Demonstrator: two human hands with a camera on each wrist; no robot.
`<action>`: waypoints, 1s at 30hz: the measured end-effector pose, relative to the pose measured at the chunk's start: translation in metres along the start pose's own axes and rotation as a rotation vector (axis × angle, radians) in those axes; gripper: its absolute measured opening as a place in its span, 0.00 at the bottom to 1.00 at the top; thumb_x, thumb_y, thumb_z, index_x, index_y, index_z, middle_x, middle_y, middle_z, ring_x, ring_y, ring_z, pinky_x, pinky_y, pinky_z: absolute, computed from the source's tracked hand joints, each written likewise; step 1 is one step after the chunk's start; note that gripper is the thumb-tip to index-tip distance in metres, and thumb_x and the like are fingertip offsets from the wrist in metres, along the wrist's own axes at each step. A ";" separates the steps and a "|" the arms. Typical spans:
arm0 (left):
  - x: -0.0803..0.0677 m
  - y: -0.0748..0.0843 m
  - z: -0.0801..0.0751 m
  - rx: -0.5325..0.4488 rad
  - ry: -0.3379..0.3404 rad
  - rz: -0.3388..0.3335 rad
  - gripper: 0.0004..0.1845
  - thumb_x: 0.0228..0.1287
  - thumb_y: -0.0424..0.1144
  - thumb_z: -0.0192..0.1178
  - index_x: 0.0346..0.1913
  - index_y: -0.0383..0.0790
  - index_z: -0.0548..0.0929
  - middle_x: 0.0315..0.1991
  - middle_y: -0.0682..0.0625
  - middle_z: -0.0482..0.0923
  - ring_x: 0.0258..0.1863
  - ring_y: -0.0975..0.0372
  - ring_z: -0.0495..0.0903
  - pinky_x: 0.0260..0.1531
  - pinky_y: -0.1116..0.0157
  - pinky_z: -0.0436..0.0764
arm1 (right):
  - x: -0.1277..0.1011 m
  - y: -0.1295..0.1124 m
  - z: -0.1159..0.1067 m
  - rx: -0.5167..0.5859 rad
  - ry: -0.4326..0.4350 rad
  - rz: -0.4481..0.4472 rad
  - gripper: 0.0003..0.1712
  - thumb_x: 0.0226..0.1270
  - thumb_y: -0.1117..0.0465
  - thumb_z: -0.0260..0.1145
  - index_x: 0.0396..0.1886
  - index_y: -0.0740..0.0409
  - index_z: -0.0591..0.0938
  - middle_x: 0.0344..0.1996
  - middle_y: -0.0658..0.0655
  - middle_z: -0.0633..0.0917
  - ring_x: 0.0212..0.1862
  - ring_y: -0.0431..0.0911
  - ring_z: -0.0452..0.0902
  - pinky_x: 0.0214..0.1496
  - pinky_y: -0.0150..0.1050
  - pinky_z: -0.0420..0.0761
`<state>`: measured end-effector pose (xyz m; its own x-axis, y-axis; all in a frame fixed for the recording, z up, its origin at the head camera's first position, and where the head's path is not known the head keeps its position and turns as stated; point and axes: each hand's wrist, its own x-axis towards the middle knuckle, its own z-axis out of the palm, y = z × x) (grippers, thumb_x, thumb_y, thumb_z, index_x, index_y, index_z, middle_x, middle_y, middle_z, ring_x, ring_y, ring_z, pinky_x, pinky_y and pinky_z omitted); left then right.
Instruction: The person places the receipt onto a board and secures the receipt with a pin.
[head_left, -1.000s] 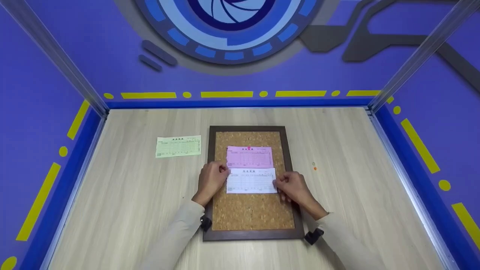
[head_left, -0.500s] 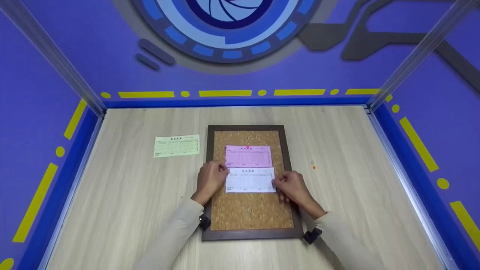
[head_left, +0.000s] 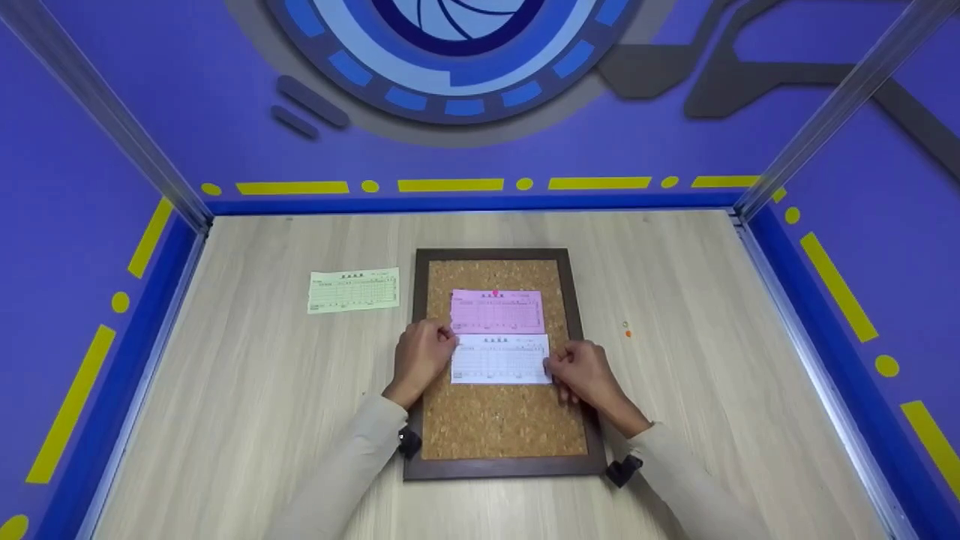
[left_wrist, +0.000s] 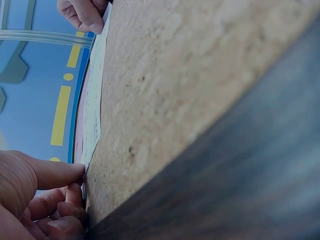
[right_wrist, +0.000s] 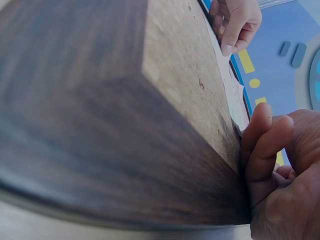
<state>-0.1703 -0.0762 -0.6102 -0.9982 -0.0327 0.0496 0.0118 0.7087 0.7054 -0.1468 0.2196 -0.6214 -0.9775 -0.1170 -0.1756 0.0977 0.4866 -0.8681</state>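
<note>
Wooden table (head_left: 262,420) with purple walls on three sides. Dark-framed cork board (head_left: 502,420) lies flat mid-table, long side running front to back, a bit nearer the front edge.

Pink slip (head_left: 496,312) sits on the upper half of the cork, a pink pin head (head_left: 495,293) at its top edge. White slip (head_left: 500,360) lies directly below it, top edge touching or just overlapping the pink one's bottom edge; can't tell which. Green slip (head_left: 353,290) lies flat on the table left of the board, well apart from the frame.

Left hand (head_left: 421,358) is at the white slip's left edge, fingers curled, thumb and fingertips pinching that edge. Right hand (head_left: 583,373) is at the slip's right edge, fingers curled, pinching that edge too.

Head view gives the whole layout, but fingertip contact there is small. Left wrist view is side-on along the cork: thumb and curled fingers (left_wrist: 55,175) meet at the slip's thin edge, with the other hand (left_wrist: 85,12) at the far end. Right wrist view shows the frame blurred up close, index and middle fingers (right_wrist: 265,145) pressed together against the slip's edge at the cork, and the left hand (right_wrist: 235,22) across the board.

Two tiny pins, one orange (head_left: 628,334) and one paler just above it, lie on the table right of the board; only the head view shows them and the green slip.
</note>
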 end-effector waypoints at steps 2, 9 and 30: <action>0.000 0.000 0.000 -0.005 -0.003 -0.003 0.08 0.65 0.29 0.72 0.28 0.41 0.89 0.23 0.54 0.81 0.24 0.62 0.76 0.26 0.64 0.73 | 0.000 0.000 0.000 -0.003 0.002 0.001 0.08 0.70 0.69 0.68 0.28 0.62 0.84 0.13 0.54 0.83 0.09 0.41 0.75 0.10 0.32 0.72; 0.000 0.001 0.000 -0.022 -0.012 -0.005 0.07 0.65 0.30 0.72 0.29 0.41 0.89 0.24 0.54 0.81 0.25 0.62 0.76 0.26 0.64 0.72 | -0.001 0.001 0.000 -0.003 0.028 0.004 0.05 0.69 0.68 0.71 0.32 0.61 0.83 0.15 0.54 0.83 0.10 0.41 0.75 0.10 0.32 0.72; -0.002 0.000 -0.001 -0.036 -0.010 -0.006 0.06 0.66 0.29 0.72 0.30 0.39 0.90 0.24 0.53 0.81 0.25 0.63 0.76 0.26 0.65 0.72 | -0.003 0.004 0.000 0.057 0.003 -0.053 0.03 0.73 0.70 0.71 0.38 0.62 0.85 0.18 0.55 0.84 0.11 0.42 0.77 0.11 0.33 0.73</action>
<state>-0.1684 -0.0765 -0.6096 -0.9988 -0.0299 0.0386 0.0078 0.6831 0.7303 -0.1436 0.2222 -0.6240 -0.9822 -0.1386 -0.1268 0.0557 0.4300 -0.9011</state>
